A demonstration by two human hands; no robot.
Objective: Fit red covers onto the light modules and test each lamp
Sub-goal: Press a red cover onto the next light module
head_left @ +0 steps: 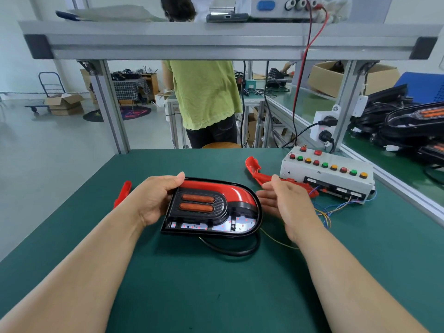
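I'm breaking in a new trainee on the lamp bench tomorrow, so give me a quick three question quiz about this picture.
1. True or false: the left hand grips the lamp by its edge.
2. Where does the button box sit? A: left of the lamp. B: right of the lamp, on the table. C: on the upper shelf.
3. How many orange bars show on the lamp's face?
Key: 1 true; 2 B; 3 two.

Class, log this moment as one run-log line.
left hand: grips light module | right hand: open at its right edge | red cover: on module's top | loose red cover: on mat by button box
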